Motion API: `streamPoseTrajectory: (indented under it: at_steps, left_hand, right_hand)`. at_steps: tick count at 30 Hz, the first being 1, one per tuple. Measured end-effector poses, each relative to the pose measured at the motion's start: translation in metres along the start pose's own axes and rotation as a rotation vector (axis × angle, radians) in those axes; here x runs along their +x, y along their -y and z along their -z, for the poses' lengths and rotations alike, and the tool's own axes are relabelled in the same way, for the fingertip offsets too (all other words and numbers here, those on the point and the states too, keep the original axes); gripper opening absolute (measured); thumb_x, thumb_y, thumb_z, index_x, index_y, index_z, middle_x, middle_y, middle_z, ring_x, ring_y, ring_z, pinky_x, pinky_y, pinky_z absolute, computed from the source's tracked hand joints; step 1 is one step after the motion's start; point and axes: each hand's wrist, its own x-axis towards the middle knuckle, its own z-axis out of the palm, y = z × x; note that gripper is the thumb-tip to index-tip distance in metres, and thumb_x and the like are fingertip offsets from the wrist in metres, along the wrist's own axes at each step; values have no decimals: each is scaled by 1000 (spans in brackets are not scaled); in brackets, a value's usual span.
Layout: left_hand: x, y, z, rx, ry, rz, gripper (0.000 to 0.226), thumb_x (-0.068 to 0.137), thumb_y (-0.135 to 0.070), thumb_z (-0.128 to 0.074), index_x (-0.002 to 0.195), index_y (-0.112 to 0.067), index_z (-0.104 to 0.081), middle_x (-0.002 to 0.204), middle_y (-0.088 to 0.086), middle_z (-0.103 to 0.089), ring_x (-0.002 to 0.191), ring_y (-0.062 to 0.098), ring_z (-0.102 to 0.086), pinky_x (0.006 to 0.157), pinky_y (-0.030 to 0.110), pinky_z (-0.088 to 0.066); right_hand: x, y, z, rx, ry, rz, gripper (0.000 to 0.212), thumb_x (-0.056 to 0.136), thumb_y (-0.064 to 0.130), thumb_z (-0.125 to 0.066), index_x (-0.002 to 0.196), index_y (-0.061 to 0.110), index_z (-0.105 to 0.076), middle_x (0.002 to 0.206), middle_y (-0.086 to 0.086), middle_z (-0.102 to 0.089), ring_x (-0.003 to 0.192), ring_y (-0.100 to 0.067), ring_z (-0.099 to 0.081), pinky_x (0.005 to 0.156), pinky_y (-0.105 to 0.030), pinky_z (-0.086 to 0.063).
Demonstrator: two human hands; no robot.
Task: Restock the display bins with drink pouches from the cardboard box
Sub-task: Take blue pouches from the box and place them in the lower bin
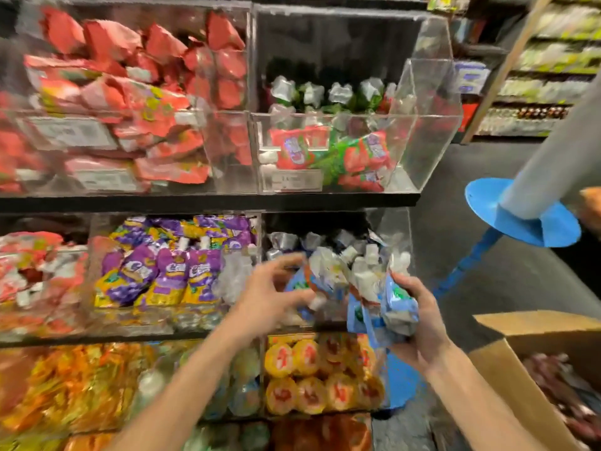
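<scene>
From the head camera, the right hand is wrapped around a loose bunch of blue-and-white foil drink pouches with white screw caps, held just in front of the clear acrylic display bin on the right of the middle shelf, which already holds silver-backed pouches of the same kind. The left hand is at the bin's mouth with its fingers spread and loosely curved around nothing firm. One pouch lies just off its fingertips, but blur hides whether they touch. The brown cardboard box stands open at lower right, near the right forearm, with dark reddish packs inside. These pouches look soft and floppy, with slick foil skins and liquid weight low in the body. A bunch held this way is likely to slide or fan apart, and hard squeezing could stress the seams. The surest hold is probably across the flat upper body just below the stiff cap, or by the cap neck itself, taking a few at a time. The neighbouring bin of purple-and-yellow pouches sits just to the left and looks full.
</scene>
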Motion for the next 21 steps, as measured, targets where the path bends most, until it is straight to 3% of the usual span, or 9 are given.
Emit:
streamPoseTrajectory:
  at_steps: [2, 4, 6, 8, 9, 12, 17, 21]
  left_hand:
    - [26, -11, 14, 130, -101, -89, 52, 73, -4, -84, 120, -16, -64, 90, -11, -65, 75, -12, -60, 70, 5, -44]
    - [44, -16, 21, 264, -174, -124, 49, 74, -12, -85, 117, -23, -66, 89, -14, -65, 81, -8, -61, 73, 8, -46]
    - [55, -14, 14, 326, -199, -121, 46, 74, -15, -85, 115, -27, -66, 91, -13, -69, 87, 3, -66, 82, 22, -52]
    - [66, -11, 0, 382, -169, -99, 48, 75, -14, -84, 116, -30, -65, 98, -7, -71, 91, 11, -67, 87, 32, -54]
    - [72, -10, -8, 427, -142, -77, 47, 76, -14, -83, 117, -31, -65, 101, -6, -70, 92, 14, -66, 86, 33, -53]
    - [88, -4, -26, 607, -5, -26, 38, 82, -19, -78, 115, -30, -63, 102, 1, -69, 94, 20, -63, 79, 33, -50]
    - [105, 9, -18, 811, 262, 156, 32, 85, -20, -73, 112, -27, -56, 108, -1, -60, 99, 19, -57, 76, 27, -42]
    - [110, 8, -9, 1126, 439, 243, 16, 89, -14, -65, 101, -23, -58, 114, 4, -61, 96, 21, -56, 78, 28, -45]
  right_hand:
    - [5, 28, 4, -25, -6, 86, 33, 68, 34, -75, 88, 8, -79, 92, -7, -74, 77, -20, -72, 68, -28, -60]
    - [12, 53, 16, -83, 0, 162, 45, 59, 36, -86, 96, 12, -76, 100, -6, -70, 85, -21, -70, 78, -31, -58]
    - [19, 73, 30, -108, 2, 205, 47, 64, 37, -83, 102, 13, -71, 104, -7, -68, 90, -22, -68, 84, -34, -57]
    - [22, 91, 34, -170, 26, 216, 26, 76, 34, -72, 95, 17, -70, 97, -4, -67, 88, -19, -67, 83, -31, -57]
    - [25, 98, 34, -203, 26, 202, 11, 82, 30, -65, 83, 21, -69, 87, 0, -66, 82, -15, -66, 77, -26, -58]
    - [36, 107, 41, -282, 12, 150, 44, 93, 21, -50, 54, 27, -69, 62, 8, -62, 59, -5, -63, 54, -17, -52]
    - [49, 109, 48, -337, 17, 36, 12, 71, 29, -74, 62, 23, -70, 72, -2, -63, 64, -13, -63, 65, -28, -51]
    - [56, 102, 40, -334, 76, -35, 19, 69, 29, -72, 52, 24, -70, 62, 1, -65, 56, -11, -64, 57, -23, -51]
